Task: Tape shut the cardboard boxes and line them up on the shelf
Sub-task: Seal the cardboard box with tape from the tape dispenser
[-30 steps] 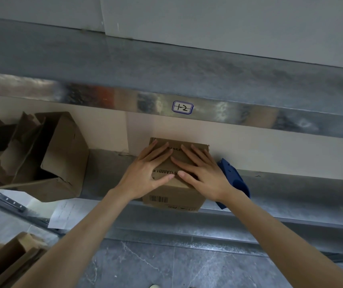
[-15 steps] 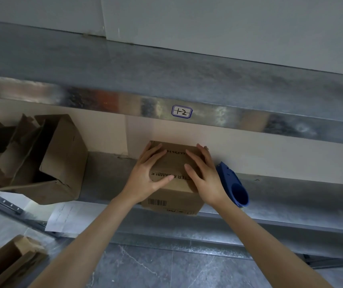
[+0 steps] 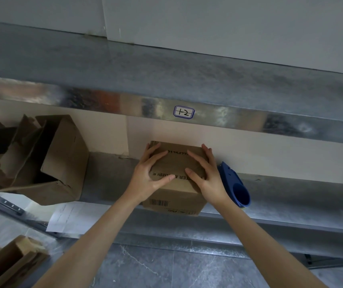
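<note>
A small brown cardboard box (image 3: 175, 197) with a barcode on its front stands at the front edge of the lower metal shelf (image 3: 291, 196), its top flaps folded down. My left hand (image 3: 147, 175) lies on the left part of the top, fingers stretched toward the back left corner, thumb across the printed flap. My right hand (image 3: 208, 175) lies on the right part, fingers along the right edge, thumb on the top. A blue tape dispenser (image 3: 235, 183) rests on the shelf just right of the box, beside my right wrist.
An open, crumpled cardboard box (image 3: 62, 159) lies on its side at the shelf's left. A sheet of paper (image 3: 68, 219) hangs below it. More cardboard (image 3: 10, 262) sits on the floor at bottom left. The upper shelf's rail carries a label (image 3: 184, 112).
Both hands have slid apart from the middle of the box top toward its left and right edges. The box has stayed in place.
</note>
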A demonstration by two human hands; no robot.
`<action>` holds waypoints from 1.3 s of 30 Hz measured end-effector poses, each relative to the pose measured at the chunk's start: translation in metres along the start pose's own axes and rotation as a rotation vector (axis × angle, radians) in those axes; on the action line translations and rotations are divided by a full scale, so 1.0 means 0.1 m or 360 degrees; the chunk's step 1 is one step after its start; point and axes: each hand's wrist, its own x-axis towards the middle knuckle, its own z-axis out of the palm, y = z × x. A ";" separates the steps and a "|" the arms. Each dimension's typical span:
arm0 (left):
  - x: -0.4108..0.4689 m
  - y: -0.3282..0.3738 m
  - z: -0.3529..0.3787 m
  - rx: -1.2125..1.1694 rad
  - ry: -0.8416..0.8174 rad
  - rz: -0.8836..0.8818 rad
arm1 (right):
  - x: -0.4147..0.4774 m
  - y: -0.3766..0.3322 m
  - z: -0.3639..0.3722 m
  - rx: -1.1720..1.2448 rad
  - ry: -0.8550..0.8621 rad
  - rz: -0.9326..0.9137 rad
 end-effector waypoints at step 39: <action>-0.06 0.03 -0.13 0.0173 -0.0118 0.0033 | 0.19 -0.06 -0.31 -0.0191 -0.0056 -0.0074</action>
